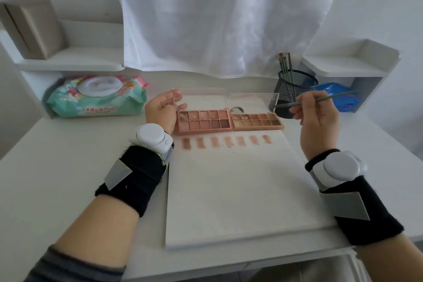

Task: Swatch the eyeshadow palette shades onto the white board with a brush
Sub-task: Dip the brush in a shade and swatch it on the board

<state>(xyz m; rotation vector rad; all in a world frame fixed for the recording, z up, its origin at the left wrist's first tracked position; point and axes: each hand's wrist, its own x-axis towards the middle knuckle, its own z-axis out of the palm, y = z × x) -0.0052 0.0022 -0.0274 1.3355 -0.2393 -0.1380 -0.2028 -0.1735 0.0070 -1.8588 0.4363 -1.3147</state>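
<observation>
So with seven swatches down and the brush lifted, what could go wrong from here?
The left hand holds the pink palette's clear lid; letting go might drop it onto the pans. Loose powder specks beside the swatches could smear. The brush, gripped by the right hand, hovers near the mesh cup and might knock it.

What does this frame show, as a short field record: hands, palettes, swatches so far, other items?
left hand: holds the clear lid edge of the pink rectangular eyeshadow palette
right hand: pinches a thin green-handled brush, raised off the board
second palette: tan, open, right of the pink one
white board: seven swatches in one row
also: black mesh brush cup, wet wipes pack
</observation>
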